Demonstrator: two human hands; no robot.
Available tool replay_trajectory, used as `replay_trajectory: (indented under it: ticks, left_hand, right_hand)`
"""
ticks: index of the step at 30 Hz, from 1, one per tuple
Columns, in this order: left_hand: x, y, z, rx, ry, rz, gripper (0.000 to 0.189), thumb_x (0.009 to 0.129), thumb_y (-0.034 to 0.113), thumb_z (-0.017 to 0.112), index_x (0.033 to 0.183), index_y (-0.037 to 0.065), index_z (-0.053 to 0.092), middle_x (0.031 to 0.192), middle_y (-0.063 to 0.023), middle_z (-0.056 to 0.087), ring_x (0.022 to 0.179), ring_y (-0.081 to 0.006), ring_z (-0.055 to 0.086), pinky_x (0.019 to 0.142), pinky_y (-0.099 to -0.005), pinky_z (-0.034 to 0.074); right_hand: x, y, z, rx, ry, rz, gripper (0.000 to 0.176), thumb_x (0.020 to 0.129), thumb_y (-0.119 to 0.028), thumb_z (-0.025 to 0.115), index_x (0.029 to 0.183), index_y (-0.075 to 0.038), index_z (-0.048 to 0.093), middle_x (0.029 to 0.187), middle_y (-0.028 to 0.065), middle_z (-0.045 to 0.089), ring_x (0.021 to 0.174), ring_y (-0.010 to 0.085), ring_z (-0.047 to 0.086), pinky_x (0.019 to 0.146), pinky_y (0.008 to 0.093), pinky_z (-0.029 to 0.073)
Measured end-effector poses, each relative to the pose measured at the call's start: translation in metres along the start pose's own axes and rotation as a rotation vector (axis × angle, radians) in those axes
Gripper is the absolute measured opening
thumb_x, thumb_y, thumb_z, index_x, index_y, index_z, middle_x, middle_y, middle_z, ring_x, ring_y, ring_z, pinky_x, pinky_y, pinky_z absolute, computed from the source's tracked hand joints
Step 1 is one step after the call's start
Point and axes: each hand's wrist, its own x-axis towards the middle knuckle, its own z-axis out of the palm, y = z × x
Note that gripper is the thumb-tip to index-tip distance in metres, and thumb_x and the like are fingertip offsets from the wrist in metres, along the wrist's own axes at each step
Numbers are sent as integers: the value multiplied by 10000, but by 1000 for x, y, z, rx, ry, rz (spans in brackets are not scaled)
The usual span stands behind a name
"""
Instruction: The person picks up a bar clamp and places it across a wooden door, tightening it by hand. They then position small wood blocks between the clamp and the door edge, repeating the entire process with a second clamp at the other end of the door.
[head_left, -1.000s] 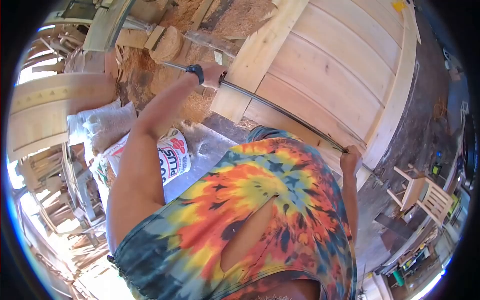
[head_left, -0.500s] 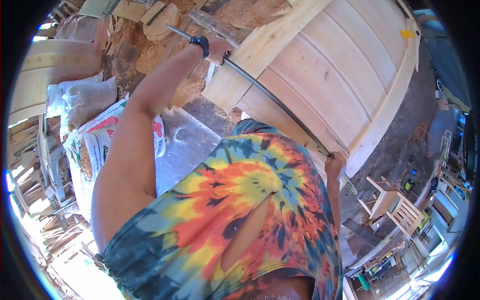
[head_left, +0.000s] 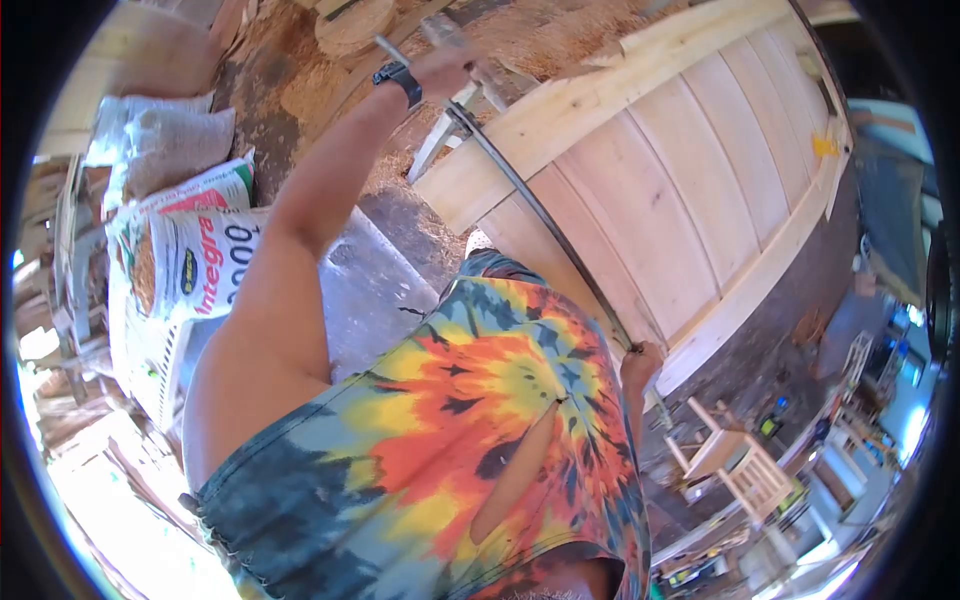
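Observation:
A long bar clamp [head_left: 545, 217] lies across the end of a pale wooden panel [head_left: 650, 170] made of boards within a frame. My left hand [head_left: 440, 75], with a black watch [head_left: 398, 82] at the wrist, is beside the clamp's far-left end. Motion smears its fingers, so I cannot tell whether they grip anything. At the clamp's other end, by the panel's near right corner, the fingers of my right hand [head_left: 643, 365] are closed around the bar.
Stuffed sacks [head_left: 195, 265] stand at the left beside a grey sheet-like surface [head_left: 370, 285]. Sawdust and wood offcuts cover the floor at the top. A small wooden chair [head_left: 745, 465] stands at the lower right, and a yellow scrap [head_left: 825, 147] sits on the panel's far edge.
My left hand has moved up and away from the clamp's jaw, now blurred. My right hand stays on the bar. The whole view has shifted slightly.

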Motion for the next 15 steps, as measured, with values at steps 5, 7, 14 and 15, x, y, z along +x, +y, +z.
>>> replay_trajectory:
  ticks: [5, 7, 14, 15]
  left_hand:
    - [-53, -1, -12, -320, 444, -325, 277, 885, 22, 572, 1158, 0, 615, 958, -106, 707, 833, -189, 681, 760, -306, 526]
    - [-82, 30, -3, -392, 571, -465, 244, 887, 35, 605, 1126, -8, 621, 947, -89, 707, 797, -169, 681, 723, -296, 525]
    - [-122, 32, 86, -1384, 903, -773, 110, 912, 25, 614, 986, -29, 554, 889, -131, 662, 739, -223, 696, 636, -311, 599]
    - [-123, 39, 92, -1387, 909, -771, 110, 912, 25, 614, 986, -29, 554, 889, -131, 662, 739, -223, 696, 636, -311, 599]
  right_hand:
    - [6, 11, 9, -43, -77, -23, 81, 653, 40, 616, 716, -3, 645, 713, 186, 618, 715, 374, 617, 658, 451, 480]
    - [8, 16, 10, -4, -165, 32, 106, 627, 62, 582, 704, 3, 624, 717, 192, 626, 704, 378, 612, 647, 445, 471]
    - [25, -9, -13, -77, -366, 63, 122, 618, 38, 613, 726, -13, 636, 707, 191, 650, 700, 380, 641, 632, 439, 496]
    - [26, -10, -12, -79, -364, 58, 122, 618, 38, 613, 726, -13, 636, 707, 191, 650, 700, 380, 641, 632, 439, 496]
